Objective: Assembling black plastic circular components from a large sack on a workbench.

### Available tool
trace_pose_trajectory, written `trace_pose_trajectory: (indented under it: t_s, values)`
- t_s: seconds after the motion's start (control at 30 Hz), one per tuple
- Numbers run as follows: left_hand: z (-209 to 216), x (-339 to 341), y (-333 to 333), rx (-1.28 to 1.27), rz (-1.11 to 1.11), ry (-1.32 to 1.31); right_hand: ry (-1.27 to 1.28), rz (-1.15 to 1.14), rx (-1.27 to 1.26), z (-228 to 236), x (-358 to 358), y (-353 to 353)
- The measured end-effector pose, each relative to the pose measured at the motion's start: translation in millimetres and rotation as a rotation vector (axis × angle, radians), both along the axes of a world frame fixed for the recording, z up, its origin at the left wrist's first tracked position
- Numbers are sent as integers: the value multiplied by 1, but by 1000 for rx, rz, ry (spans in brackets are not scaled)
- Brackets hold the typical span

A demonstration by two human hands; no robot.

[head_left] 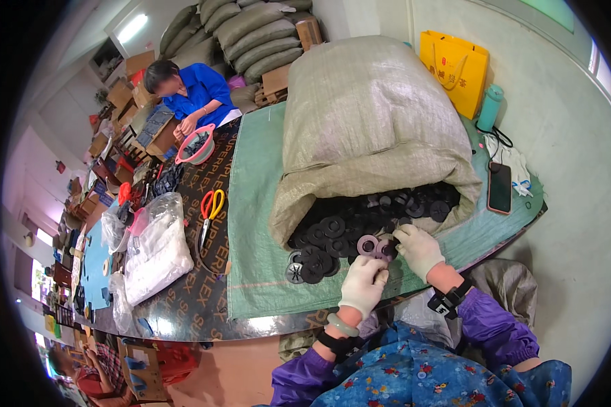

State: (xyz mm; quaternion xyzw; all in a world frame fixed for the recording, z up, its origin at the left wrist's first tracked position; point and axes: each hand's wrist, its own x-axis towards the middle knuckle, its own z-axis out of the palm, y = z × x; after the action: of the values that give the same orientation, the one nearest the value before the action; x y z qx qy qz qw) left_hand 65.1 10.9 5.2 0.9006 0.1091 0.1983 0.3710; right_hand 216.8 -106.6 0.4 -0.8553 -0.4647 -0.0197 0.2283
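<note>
A large woven sack lies on its side with its mouth toward me, and black round plastic parts spill from it in a heap. In front of the heap are small mauve ring-shaped parts, close together with a small dark piece between my hands. My left hand, in a white glove, is closed with its fingertips at the mauve rings' lower edge. My right hand, also gloved, has its fingers bent in a pinch at the right side of the same parts. What its fingertips hold is mostly hidden.
Green woven sheeting covers the table under the sack. On the left lie yellow-and-red-handled scissors and clear plastic bags. A phone, teal bottle and yellow paper bag are at right. A person in blue works by a pink-rimmed basket.
</note>
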Motion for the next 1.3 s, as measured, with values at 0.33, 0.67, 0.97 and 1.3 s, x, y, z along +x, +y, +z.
trace_pose_trajectory:
  t_s: [0.33,0.67,0.97,1.3]
  values:
    - [23,-1,-10,220,45,363,192,-24,-98,0,-24,-35]
    - [7,-27,0,-21,9,62,190,45,-61,7,-39,-41]
    - [21,-44,-8,-1434,-159,-96,489,192,292,44,-72,-36]
    - [17,-47,-8,-1442,-210,-118,375,275,269,45,-77,-34]
